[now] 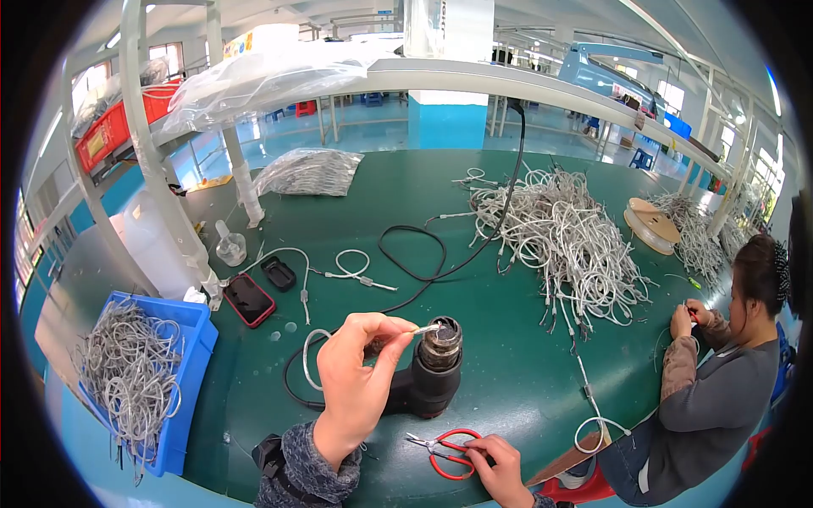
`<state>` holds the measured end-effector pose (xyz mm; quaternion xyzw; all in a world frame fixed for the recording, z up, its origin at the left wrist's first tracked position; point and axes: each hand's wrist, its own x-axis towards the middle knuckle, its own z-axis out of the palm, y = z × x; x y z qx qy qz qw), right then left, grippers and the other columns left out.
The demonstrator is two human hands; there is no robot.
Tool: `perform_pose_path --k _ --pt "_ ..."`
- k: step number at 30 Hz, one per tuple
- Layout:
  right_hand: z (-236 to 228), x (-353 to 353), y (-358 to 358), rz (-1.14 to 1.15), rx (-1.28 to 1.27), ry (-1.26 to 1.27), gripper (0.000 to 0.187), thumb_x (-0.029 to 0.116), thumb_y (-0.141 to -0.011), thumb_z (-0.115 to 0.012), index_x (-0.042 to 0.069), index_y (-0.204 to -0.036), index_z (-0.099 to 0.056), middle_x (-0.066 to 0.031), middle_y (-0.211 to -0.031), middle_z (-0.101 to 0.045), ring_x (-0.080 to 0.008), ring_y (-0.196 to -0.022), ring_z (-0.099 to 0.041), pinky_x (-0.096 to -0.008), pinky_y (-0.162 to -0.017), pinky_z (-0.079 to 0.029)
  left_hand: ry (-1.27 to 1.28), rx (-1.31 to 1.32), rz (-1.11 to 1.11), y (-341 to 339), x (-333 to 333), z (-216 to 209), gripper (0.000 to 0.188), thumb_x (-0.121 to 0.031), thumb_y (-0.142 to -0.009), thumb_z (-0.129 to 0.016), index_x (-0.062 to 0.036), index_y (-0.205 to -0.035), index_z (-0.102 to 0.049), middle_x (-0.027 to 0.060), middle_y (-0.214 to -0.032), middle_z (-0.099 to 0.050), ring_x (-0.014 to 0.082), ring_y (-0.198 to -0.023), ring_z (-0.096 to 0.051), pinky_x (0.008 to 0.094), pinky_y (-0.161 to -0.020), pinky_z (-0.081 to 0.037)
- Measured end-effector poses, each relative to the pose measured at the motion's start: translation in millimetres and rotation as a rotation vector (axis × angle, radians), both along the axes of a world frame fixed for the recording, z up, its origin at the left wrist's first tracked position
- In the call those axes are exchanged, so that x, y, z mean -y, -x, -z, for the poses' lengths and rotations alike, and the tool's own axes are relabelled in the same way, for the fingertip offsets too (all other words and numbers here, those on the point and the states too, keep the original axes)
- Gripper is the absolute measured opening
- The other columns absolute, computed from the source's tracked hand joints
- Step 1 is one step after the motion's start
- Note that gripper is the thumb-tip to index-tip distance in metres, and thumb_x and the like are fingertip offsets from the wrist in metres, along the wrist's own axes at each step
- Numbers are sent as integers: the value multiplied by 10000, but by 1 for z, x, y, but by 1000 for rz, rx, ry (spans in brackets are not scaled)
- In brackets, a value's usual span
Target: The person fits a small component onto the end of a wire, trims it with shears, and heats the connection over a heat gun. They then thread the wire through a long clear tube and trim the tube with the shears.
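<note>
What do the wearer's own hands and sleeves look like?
Left hand: gloveless, fuzzy, mottled dark grey sleeve, black strap with a blocky black piece over it. Right hand: gloveless; only a bit of dark cuff shows.

The heat gun (434, 381) stands mid-table (525, 351), nozzle upward; the left hand (360, 372) is just left of it, holding a cable end (428, 328) over the nozzle; the right hand (500, 470), at the near edge, holds the pliers (434, 444) in front of the gun; at far left is the bin (193, 381), cables (135, 364) inside; right of and behind it lie the phone (249, 300), then the small case (278, 273), with the bottle (230, 250) behind them; the plastic bag (312, 173) lies farther back; right of centre spreads the cable heap (563, 245), with the spool (652, 224) to its right; a co-worker (720, 398) sits at far right; a shelf (500, 80) spans the back.
</note>
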<state>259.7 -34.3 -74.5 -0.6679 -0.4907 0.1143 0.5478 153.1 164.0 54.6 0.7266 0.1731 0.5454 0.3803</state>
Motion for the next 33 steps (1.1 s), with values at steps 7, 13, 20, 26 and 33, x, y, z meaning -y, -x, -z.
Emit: perform_pose_path --k 7,13,20,26,33 --pt "-2 1 1 -8 -4 -4 72 8 -848 -595 1 -914 -623 -119 -769 -603 -220 -633 -599 -301 -582 -460 18 19 -13 -1 3 0 146 71 -816 -642 12 -904 -541 110 -872 -672 145 -772 -657 243 -692 -532" --pt "-2 0 1 -9 -15 -10 73 8 -847 -595 3 -914 -623 -121 -781 -605 -229 -638 -599 -309 -587 -462 -7 -31 -25 2 5 0 204 78 -814 -643 -25 -896 -487 89 -871 -651 101 -767 -607 206 -674 -468" --pt "-1 -1 0 -5 -4 -9 70 8 -845 -596 2 -910 -621 -121 -785 -602 -230 -650 -599 -309 -592 -461 50 -15 -42 3 5 0 206 71 -806 -651 -31 -883 -489 82 -860 -657 100 -746 -602 208 -658 -462" --pt "-1 0 0 -7 6 -11 77 8 -844 -599 2 -918 -620 -119 -778 -598 -226 -643 -594 -304 -587 -459 40 36 -49 -1 5 0 165 46 -807 -661 -19 -862 -520 76 -839 -677 93 -685 -589 218 -612 -462" --pt "-12 -10 0 -116 356 102 291 -25 -726 -641 31 -1011 -649 -105 -846 -619 -247 -826 -594 -334 -706 -486 -61 -110 -32 19 5 -10 143 98 -815 -618 27 -939 -612 77 -852 -603 106 -709 -597 199 -627 -472"
